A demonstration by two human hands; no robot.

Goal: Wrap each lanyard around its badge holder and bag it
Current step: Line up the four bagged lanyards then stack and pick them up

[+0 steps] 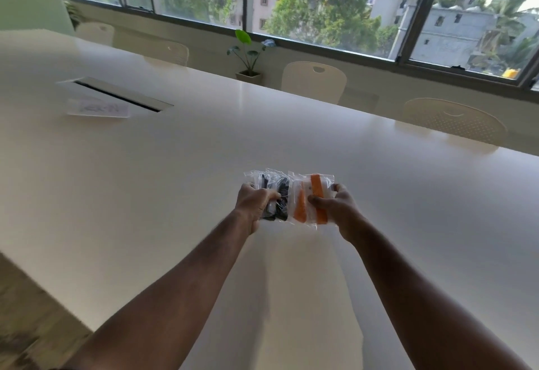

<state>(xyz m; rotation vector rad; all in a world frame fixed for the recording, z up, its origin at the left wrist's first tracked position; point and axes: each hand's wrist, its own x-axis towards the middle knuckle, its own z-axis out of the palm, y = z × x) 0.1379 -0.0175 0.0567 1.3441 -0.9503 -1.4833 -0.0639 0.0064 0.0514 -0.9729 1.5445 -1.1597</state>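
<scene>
Bagged lanyards sit in both hands, held above the desk [175,165] at about the centre of view. The left hand [253,203] grips two clear bags with black lanyards [277,194]; the right hand [335,209] grips two clear bags with orange lanyards [315,194], thumb over the front face. The two sets sit edge to edge, touching or nearly so; which cannot be told.

Judgement: wrapping and bagging look complete for these four; no loose lanyard or holder shows on the desk. The step in hand appears to be gathering or presenting the finished packs. The next move likely calls for setting them down as a tidy group, or stacking them, without letting the slick film slide.

Materials: thin, glossy, crinkled plastic film, rectangular, with sealed margins; flat woven straps inside, wound round pale card-shaped holders. The desk is a smooth, cream, faintly reflective slab. At eleven o'clock lies a recessed cable slot [116,94] with a paper label [99,108] beside it. Chairs [315,81] line the far edge at one o'clock, with a potted plant [248,55] at twelve.
</scene>
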